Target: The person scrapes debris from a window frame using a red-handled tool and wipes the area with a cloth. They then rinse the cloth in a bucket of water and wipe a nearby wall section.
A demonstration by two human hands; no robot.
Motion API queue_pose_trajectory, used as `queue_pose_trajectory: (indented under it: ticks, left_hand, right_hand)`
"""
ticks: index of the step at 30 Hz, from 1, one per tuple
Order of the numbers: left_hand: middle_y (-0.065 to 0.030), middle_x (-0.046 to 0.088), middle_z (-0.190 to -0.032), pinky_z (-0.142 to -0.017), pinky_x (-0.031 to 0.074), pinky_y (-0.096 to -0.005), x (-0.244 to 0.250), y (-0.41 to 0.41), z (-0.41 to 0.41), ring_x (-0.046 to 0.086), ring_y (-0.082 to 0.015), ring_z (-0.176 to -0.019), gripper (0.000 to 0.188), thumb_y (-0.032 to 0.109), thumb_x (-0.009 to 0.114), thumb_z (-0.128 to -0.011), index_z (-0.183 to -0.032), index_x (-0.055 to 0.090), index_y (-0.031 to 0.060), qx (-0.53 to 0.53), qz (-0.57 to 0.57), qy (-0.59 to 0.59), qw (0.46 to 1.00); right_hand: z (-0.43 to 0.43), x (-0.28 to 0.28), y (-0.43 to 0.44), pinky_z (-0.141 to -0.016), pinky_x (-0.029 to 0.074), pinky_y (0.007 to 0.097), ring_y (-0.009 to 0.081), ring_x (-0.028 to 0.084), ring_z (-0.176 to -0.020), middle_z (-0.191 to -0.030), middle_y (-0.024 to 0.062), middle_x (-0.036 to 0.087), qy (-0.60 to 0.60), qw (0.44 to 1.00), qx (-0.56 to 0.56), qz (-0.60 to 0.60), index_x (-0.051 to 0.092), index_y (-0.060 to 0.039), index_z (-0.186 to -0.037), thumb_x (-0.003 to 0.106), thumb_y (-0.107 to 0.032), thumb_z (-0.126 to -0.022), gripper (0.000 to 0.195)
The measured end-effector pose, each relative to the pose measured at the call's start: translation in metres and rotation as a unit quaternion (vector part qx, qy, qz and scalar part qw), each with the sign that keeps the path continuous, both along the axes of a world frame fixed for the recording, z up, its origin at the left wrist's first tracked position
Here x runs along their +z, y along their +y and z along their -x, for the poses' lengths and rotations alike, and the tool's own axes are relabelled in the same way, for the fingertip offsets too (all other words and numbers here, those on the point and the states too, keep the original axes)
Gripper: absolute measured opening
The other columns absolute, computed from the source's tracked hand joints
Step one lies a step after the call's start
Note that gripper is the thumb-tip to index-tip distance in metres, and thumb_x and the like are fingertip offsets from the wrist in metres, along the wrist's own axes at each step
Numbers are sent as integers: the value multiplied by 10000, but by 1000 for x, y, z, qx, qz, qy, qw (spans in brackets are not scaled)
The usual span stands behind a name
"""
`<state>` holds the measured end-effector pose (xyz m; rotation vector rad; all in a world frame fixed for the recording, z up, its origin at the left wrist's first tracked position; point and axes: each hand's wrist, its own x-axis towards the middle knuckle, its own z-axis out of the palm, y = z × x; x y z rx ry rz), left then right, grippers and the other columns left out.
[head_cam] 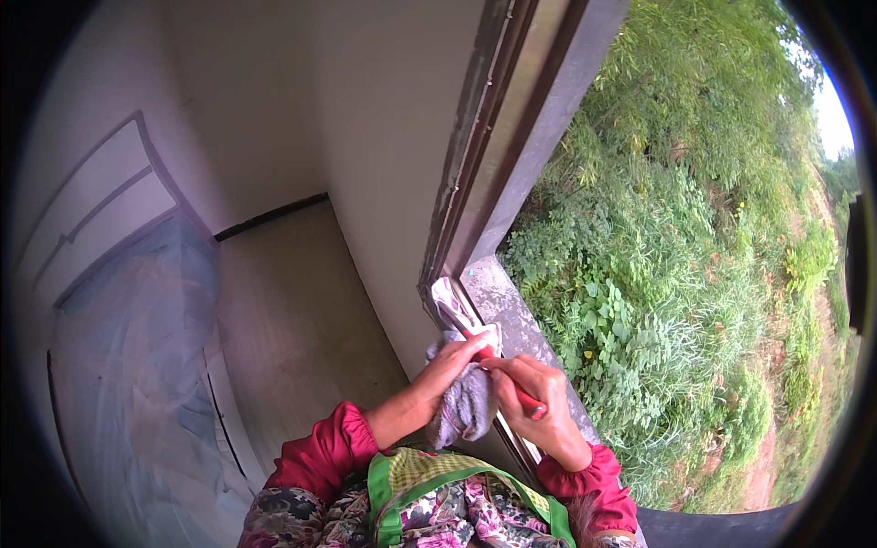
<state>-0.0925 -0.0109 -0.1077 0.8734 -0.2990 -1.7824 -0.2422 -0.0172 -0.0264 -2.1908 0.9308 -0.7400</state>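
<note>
My right hand point(541, 405) grips the red handle point(529, 404) of a slim tool, perhaps a screwdriver. Its dark shaft runs up and left to a white and purple patterned cloth point(449, 301), which hides the tip in the corner of the window frame track point(468, 301). Close beside it, my left hand point(438, 373) rests its thumb along the tool and holds a crumpled grey-purple towel point(466, 407). The towel hangs below the fingers over the inner side of the sill. Whether the two cloths are one piece I cannot tell.
Right of the frame runs a worn outer stone sill point(497, 294), with dense green plants point(651, 329) outside. A brown upright window jamb point(479, 157) rises ahead. On the left, a bed under translucent plastic sheeting point(144, 356) stands beyond the floor point(294, 308), with a white headboard point(103, 198).
</note>
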Motion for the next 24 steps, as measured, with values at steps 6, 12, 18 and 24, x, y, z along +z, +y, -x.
queue_pose_trajectory:
  ticks: [6,12,18,24]
  left_hand:
    - [14,614,-764,-625,469,-222,-8,-18,-4,580,-64,-674,429,483,587,-948,-864,659,69,-37,45,-37,998]
    - [-9,616,-741,-572,489,-231,-11,-30,-1,601,-87,-629,385,423,574,-969,-869,649,59,-43,12,-3,999]
    - [15,614,-744,-584,450,-210,-22,-12,6,567,-62,-628,445,439,564,-970,-843,692,32,-77,44,-83,993]
    - [13,581,-734,-593,464,-217,-14,-24,-15,553,-78,-620,374,386,594,-964,-883,693,35,-74,12,-14,997]
  right_hand:
    - [-6,-44,-7,-615,523,251,112,629,-667,-829,95,693,-185,963,-135,-143,679,66,-1030,486,-111,-1005,263]
    - [3,-49,-16,-617,527,242,110,632,-679,-880,91,692,-214,949,-113,-201,663,68,-1078,478,-124,-1018,274]
    - [8,-52,12,-613,538,252,117,633,-686,-881,103,692,-226,943,-143,-198,660,74,-1074,460,-133,-1021,293]
    - [-13,-58,-1,-622,548,271,138,650,-674,-832,100,684,-205,957,-141,-151,668,63,-1055,466,-162,-1023,304]
